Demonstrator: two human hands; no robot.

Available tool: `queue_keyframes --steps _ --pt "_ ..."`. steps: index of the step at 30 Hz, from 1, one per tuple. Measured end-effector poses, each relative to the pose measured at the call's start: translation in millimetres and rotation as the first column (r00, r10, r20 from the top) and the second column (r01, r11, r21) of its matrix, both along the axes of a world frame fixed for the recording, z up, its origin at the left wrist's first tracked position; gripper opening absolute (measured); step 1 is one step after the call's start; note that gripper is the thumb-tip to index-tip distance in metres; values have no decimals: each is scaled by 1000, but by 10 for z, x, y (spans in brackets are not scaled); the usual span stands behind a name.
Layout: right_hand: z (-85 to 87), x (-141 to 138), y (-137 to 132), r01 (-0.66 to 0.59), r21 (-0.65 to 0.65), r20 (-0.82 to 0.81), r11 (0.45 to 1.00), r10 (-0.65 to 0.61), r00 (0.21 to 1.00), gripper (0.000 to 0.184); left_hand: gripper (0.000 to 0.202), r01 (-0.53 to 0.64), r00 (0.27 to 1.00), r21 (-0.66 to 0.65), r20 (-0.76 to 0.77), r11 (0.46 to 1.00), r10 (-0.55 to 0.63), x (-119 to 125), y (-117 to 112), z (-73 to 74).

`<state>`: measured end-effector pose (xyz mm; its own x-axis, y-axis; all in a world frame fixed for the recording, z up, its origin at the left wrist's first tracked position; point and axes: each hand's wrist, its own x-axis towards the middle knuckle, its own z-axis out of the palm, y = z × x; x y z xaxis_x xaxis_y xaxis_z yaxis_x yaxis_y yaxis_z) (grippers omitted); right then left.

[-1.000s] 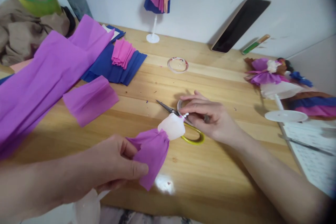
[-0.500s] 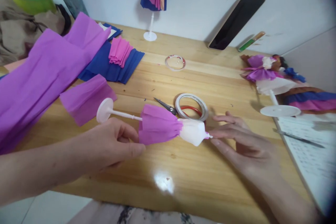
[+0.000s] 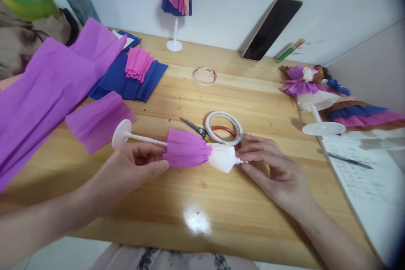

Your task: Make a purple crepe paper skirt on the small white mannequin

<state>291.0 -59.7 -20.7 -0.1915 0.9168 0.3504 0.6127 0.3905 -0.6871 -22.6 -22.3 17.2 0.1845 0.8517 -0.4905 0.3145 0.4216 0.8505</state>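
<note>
Left forearm (image 3: pixel 60 219) extends from lower left; left hand (image 3: pixel 131 164) grips between thumb (image 3: pixel 155 169) and curled fingers (image 3: pixel 148 149). Right forearm (image 3: pixel 335 230) extends from lower right; right hand (image 3: pixel 283 175) points inward, fingers loosely bent, thumb tip near the forefinger.

Pale garment (image 3: pixel 182 262), dark mottled pattern (image 3: pixel 146 258) in patches; forearms (image 3: pixel 66 209) bare.
</note>
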Motion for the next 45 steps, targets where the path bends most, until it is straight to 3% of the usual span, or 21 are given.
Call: queue_keyframes --steps 5,7,10,14,18,22,29,36,45 --pt "223 -110 49 8 101 38 995 -12 999 19 19 90 995 146 22 985 -94 102 35 35" --pt "309 -214 108 -60 184 97 981 43 994 24 18 92 996 175 -13 980 -92 137 47 70" --pt "361 -383 232 -211 281 161 936 171 972 29 32 37 998 95 -54 995 -32 173 53 109" --pt "304 -539 362 -313 288 211 905 259 943 33 53 -1 998 12 64 1000 0 226 74 136" --pt "212 -595 375 -377 266 312 887 291 904 43 58 15 994 -6 109 1000 -14 288 131 164" --pt "150 -607 326 -381 227 403 896 270 875 47 57 -18 995 31 95 999 15 337 194 195" --pt "115 -648 278 -358 230 484 905 213 849 45 78 26 997 -3 70 1000 -26 429 288 244" --pt "99 -655 264 -358 214 481 909 222 848 45 71 48 997 -39 56 998 -46 441 337 194" --pt "21 -640 260 -367 230 496 901 216 841 41 66 -57 988 -98 138 994 70 466 358 160"
